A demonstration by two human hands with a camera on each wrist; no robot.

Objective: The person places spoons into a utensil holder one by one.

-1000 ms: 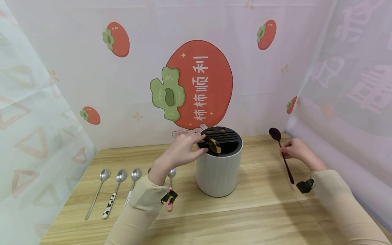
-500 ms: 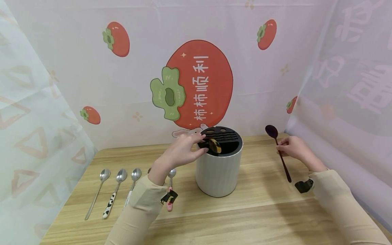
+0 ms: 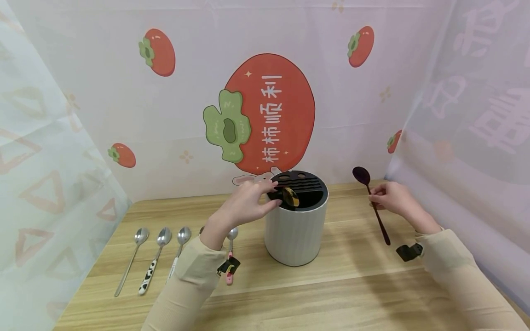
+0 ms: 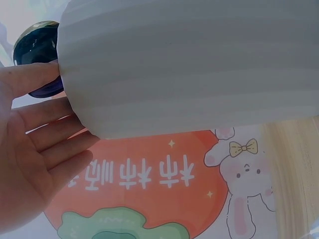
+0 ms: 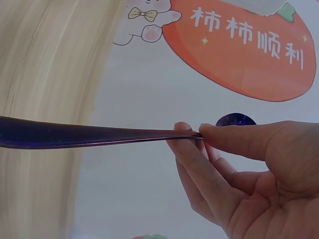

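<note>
A dark purple spoon (image 3: 377,214) hangs tilted in the air, bowl up. My right hand (image 3: 391,200) pinches its handle between thumb and fingertips; the right wrist view shows the shiny handle (image 5: 75,137) pointing left. My left hand (image 3: 244,201) rests at the left rim of a white, ribbed utensil holder (image 3: 294,239) with a slotted black top. In the left wrist view its fingers (image 4: 55,127) lie fairly straight against the holder's wall. A shiny spoon (image 3: 291,197) with a gold-tinged bowl stands in the holder beside this hand, its handle hidden.
Left on the wooden table (image 3: 331,299) lie a plain silver spoon (image 3: 131,262), a cow-print-handled spoon (image 3: 148,276), a white-handled spoon (image 3: 183,236) and a pink-handled spoon (image 3: 233,234). The left arm partly covers some. A printed cloth (image 3: 186,92) hangs behind.
My right hand has moved left and slightly up with the purple spoon, closer to the holder. My left hand and the holder have stayed in place.
</note>
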